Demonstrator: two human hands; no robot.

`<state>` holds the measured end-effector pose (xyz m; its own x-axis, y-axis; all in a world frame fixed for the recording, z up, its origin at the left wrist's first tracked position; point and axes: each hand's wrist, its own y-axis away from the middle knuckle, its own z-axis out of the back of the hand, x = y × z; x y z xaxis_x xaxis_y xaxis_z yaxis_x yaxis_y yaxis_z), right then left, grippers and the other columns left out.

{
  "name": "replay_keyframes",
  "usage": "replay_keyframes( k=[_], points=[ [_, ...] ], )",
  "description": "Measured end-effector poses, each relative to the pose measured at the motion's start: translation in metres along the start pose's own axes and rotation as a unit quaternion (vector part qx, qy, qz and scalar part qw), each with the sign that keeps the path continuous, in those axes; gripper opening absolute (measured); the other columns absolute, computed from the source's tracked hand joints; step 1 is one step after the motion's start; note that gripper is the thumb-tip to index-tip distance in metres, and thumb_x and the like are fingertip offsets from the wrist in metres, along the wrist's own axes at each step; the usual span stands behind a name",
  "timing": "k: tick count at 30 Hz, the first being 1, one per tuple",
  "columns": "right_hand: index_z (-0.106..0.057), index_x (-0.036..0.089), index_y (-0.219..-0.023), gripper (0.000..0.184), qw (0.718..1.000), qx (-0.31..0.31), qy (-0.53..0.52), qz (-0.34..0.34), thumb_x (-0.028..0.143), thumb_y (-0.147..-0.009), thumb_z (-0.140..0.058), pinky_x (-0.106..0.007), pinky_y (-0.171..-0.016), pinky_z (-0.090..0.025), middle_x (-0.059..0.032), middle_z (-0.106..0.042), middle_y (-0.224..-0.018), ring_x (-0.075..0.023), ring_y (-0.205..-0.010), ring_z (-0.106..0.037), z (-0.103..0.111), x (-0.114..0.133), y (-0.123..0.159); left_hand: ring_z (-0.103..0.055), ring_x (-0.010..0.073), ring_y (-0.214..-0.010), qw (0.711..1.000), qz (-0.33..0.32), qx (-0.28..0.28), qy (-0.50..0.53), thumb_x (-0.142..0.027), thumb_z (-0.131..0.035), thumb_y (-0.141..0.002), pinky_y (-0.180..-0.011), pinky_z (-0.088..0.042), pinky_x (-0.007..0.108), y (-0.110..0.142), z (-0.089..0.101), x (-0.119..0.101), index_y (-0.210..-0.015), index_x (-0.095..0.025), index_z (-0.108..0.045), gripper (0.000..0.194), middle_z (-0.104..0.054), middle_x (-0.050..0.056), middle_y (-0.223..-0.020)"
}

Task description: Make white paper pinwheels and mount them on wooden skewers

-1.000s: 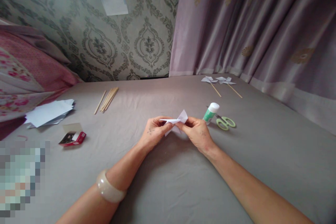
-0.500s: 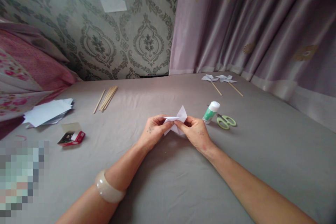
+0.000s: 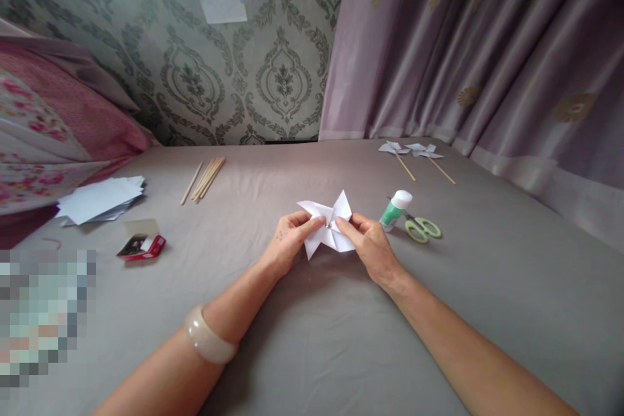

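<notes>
A white paper pinwheel [image 3: 330, 238] is held up between my two hands, its folded blades facing me. A small shiny pin head [image 3: 327, 225] shows at its centre. My left hand [image 3: 288, 240] pinches the left side, thumb on the front near the centre and fingers behind. On the other side my right hand [image 3: 373, 244] grips the right blades in the same way. The fingers behind the paper are partly hidden. Just right of my right hand stand a green and white glue stick [image 3: 392, 211] and scissors with light green handles [image 3: 423, 229].
Two finished pinwheels on sticks [image 3: 402, 151] lie at the back right of the grey cloth surface [image 3: 312, 338]. Several wooden sticks [image 3: 208, 179], a stack of white paper [image 3: 102, 200] and an open red box of small metal pieces [image 3: 142, 246] lie to the left.
The pinwheel has been tilted up so its front and central pin head now show. My thumbs have moved apart from the centre. The whole view has shifted slightly.
</notes>
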<state>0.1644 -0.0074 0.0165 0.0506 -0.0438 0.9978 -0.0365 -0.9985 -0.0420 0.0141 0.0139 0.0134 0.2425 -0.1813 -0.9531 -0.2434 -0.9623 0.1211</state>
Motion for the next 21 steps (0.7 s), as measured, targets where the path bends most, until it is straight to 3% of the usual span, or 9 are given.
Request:
replay_keyframes(
  k=[11, 21],
  points=[
    [-0.072, 0.016, -0.079, 0.036, 0.999, -0.015, -0.042, -0.009, 0.049, -0.064, -0.075, -0.028, -0.063, -0.046, -0.0043, -0.072, -0.074, -0.0178, -0.067, -0.062, -0.001, 0.0001, -0.0012, -0.059, 0.0143, -0.058, 0.999, 0.021, 0.017, 0.041, -0.05, -0.072, -0.07, -0.058, -0.041, 0.026, -0.0016, -0.0004, 0.0015, -0.079, -0.01, -0.071, 0.042, -0.069, 0.008, -0.07],
    [-0.071, 0.015, -0.081, 0.034, 1.0, -0.003, -0.022, -0.01, 0.042, -0.061, -0.078, -0.029, -0.066, -0.046, -0.0043, -0.071, -0.075, -0.018, -0.068, -0.062, -0.0028, -0.0025, 0.0001, -0.057, 0.0122, -0.056, 1.0, 0.013, 0.013, 0.024, -0.045, -0.077, -0.066, -0.055, -0.038, 0.024, 0.0005, -0.0005, -0.0001, -0.077, -0.011, -0.068, 0.037, -0.068, 0.005, -0.068]
  ],
)
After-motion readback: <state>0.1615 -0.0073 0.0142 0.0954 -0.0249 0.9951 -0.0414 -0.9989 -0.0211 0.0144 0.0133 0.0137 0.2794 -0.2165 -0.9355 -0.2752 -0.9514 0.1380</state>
